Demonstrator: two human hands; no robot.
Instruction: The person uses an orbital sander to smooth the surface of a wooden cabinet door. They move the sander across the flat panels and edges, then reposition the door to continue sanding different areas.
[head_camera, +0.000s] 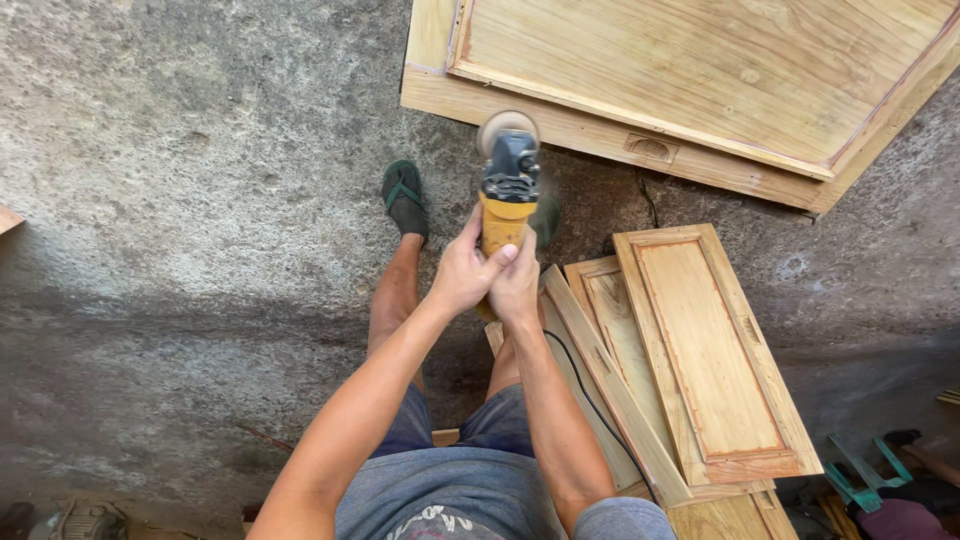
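Head camera view, looking straight down: both bare forearms reach forward from the body and meet at a yellow and black angle grinder (506, 190). Left hand (462, 272) wraps the yellow body from the left, thumb laid across the top, fingers curled tight around it. Right hand (516, 285) clasps the same body from the right and below, pressed against the left hand. The grinder's long axis runs away from the person, its round sanding disc (508, 127) pointing ahead, at the near edge of a large wooden door panel (700, 70) lying on the concrete floor (200, 150). Right of the grinder, smaller wooden panels (700, 350) lie stacked. A green sandal (404, 195) sits left of the grinder.
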